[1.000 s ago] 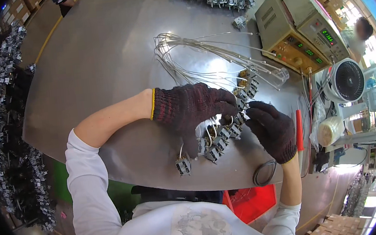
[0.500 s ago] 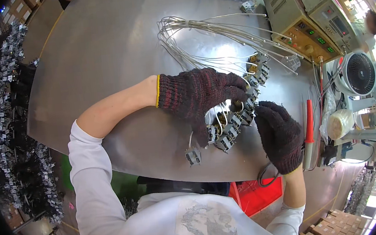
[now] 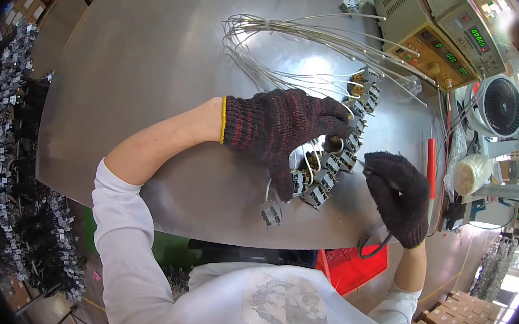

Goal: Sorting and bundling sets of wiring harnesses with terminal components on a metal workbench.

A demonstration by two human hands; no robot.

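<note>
My left hand (image 3: 290, 127), in a dark knitted glove with a yellow cuff, reaches over a slanting row of small metal connectors (image 3: 330, 170) with white cables. Its thumb bends down at the row's near end, and the curled fingertips press on a connector further along. One loose connector (image 3: 271, 213) on its white lead lies beside the thumb. To the right of the row, my gloved right hand (image 3: 399, 195) is closed, fingers bunched and pointing toward the connectors. A dark cable (image 3: 373, 248) loops beneath it; what the fingers hold is hidden.
A bundle of white cables (image 3: 270, 25) spreads over the metal table (image 3: 126, 100). Two stacked meters (image 3: 443, 48) stand at the back right. Nearby are a red-handled tool (image 3: 431, 169) and a fan (image 3: 497, 105). A red crate (image 3: 353, 269) sits below the table edge.
My right hand has drawn slightly away from the connector row, right and nearer to me. The left hand stays over the row. The upper meter's display now shows green digits.
</note>
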